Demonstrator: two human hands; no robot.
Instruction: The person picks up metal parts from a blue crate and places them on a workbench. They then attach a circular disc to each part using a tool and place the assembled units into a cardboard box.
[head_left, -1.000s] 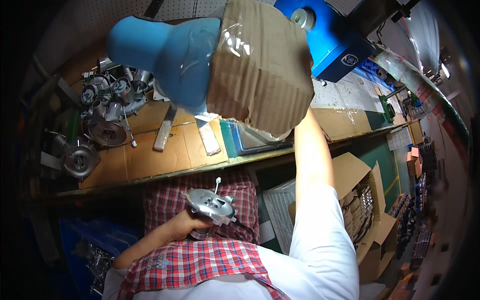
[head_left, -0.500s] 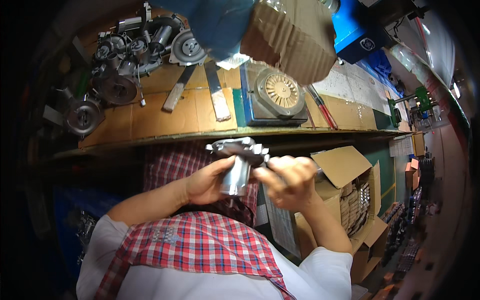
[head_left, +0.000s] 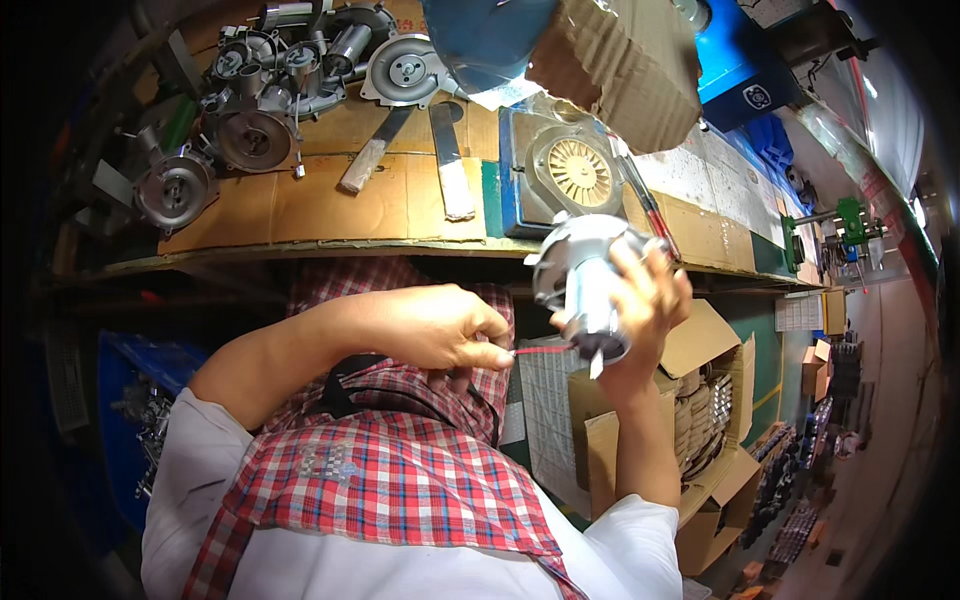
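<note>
My right hand point(head_left: 648, 305) grips a motor point(head_left: 590, 285) with a round metal housing at its top, held up in front of the bench edge. The motor's silver cylinder points down toward me, tilted, and bright glare hides some of its surface. A thin red wire point(head_left: 543, 350) runs leftward from the motor's lower end. Thumb and fingers of my left hand point(head_left: 445, 328) pinch the end of that wire, above my checked apron.
On the bench point(head_left: 330, 225) stands a blue-sided fixture with a finned wheel point(head_left: 580, 170). Several metal blower housings point(head_left: 255, 135) crowd the far left, near two flat metal strips point(head_left: 452, 165). An open carton point(head_left: 745, 380) holds parts at right; a blue bin point(head_left: 120, 440) sits at left.
The motor has moved up and to the right, into my right hand alone. My left hand has let go of its body and now pinches the red wire.
</note>
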